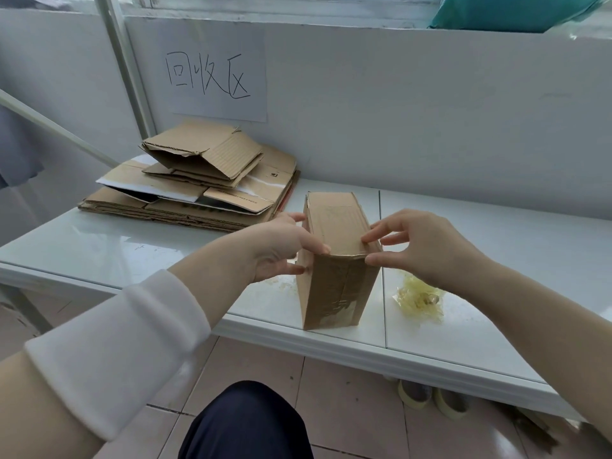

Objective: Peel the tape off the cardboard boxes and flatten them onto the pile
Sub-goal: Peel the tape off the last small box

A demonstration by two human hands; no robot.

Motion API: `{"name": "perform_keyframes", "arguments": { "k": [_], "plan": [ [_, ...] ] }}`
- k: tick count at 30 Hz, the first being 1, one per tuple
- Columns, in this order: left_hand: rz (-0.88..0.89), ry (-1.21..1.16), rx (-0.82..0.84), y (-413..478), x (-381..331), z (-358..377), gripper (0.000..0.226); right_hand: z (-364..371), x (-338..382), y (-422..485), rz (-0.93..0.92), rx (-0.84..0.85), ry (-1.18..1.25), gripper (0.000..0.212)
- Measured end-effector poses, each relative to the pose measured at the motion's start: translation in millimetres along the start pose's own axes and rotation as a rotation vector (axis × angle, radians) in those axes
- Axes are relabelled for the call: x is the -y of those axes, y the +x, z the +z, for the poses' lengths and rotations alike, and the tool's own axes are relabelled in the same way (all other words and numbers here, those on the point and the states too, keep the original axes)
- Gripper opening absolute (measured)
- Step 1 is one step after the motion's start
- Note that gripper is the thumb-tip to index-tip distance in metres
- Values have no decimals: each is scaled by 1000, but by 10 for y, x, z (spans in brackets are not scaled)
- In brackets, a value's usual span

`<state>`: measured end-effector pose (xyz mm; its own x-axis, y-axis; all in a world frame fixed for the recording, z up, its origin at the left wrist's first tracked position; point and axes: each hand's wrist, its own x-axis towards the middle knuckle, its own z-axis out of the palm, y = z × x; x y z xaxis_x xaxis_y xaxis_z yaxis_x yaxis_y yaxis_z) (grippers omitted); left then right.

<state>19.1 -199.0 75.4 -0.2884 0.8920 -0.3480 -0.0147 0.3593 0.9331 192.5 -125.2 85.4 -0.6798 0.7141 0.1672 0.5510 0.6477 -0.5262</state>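
the cardboard box (pixel 334 260) is standing in the middle of the frame. the left hand (pixel 281 246) is gripping its left side. the right hand (pixel 420 246) is pinching its top near edge. the pile (pixel 195 180) is lying at upper left.

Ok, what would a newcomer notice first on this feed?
The upright box at the table's front edge, gripped by the left hand while the right hand pinches its taped top edge. Behind-left sits the pile of flattened cardboard below a handwritten sign; a wad of peeled tape lies right of the box.
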Motion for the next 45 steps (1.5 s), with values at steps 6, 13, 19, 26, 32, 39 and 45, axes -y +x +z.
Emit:
{"name": "perform_keyframes", "arguments": {
  "k": [6,13,19,26,32,39,45],
  "plan": [
    [455,897,8,73,-29,-279,81,28,-80,108,-84,-41,112,15],
    [475,1537,-177,178,-232,-266,54,291,-61,88,140,-123,301,82],
    [491,1607,-197,173,-496,-293,41,399,-66,105,113,-163,375,74],
    [259,1300,-114,308,-461,-354,64,238,-199,211,156,51,741,53],
    [-8,860,105,157,-239,-97,64,435,-35,145,394,-20,893,30],
    [-30,180,140,134,-53,16,26,454,-30,204,430,28,964,30],
    [-23,-42,93,218,71,38,15,506,-42,275,456,4,987,27]
  ]
}}
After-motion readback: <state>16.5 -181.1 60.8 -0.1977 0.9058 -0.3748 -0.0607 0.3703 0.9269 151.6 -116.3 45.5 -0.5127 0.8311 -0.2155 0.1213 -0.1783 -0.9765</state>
